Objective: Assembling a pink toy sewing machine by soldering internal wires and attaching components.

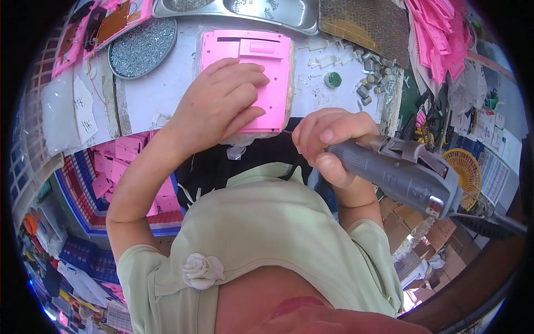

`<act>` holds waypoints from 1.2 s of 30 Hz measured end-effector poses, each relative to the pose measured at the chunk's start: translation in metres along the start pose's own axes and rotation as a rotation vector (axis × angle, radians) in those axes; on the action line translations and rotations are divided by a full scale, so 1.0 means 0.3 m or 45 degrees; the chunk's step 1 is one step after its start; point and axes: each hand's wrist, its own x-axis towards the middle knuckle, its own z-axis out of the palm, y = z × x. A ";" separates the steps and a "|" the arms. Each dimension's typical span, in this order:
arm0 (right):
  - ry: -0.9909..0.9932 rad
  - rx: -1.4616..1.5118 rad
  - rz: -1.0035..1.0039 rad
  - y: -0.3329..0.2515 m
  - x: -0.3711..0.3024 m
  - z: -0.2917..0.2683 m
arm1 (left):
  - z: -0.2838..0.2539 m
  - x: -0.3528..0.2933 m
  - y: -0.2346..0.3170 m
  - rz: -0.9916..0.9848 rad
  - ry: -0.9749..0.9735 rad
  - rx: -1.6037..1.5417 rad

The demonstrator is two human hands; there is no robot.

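Pink plastic panel at the white table's near edge, left hand loosely spread on top, right hand wrapped round grey power driver; likely light, stiff, slick, crackable—hold side edges.

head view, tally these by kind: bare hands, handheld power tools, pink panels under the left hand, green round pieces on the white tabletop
Bare hands, left hand and right hand: 2
Power tool: 1
Pink panel: 1
Green round piece: 1
Total: 5
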 end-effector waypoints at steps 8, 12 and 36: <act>-0.155 -0.188 -0.146 0.050 0.012 -0.002 | 0.008 -0.048 -0.048 -0.084 -0.146 -0.072; -0.309 -0.150 -0.297 0.087 0.034 0.006 | 0.014 -0.061 -0.041 -0.112 -0.119 -0.078; -0.252 -0.145 -0.294 0.131 0.264 -0.073 | 0.015 -0.065 -0.047 -0.142 -0.101 -0.140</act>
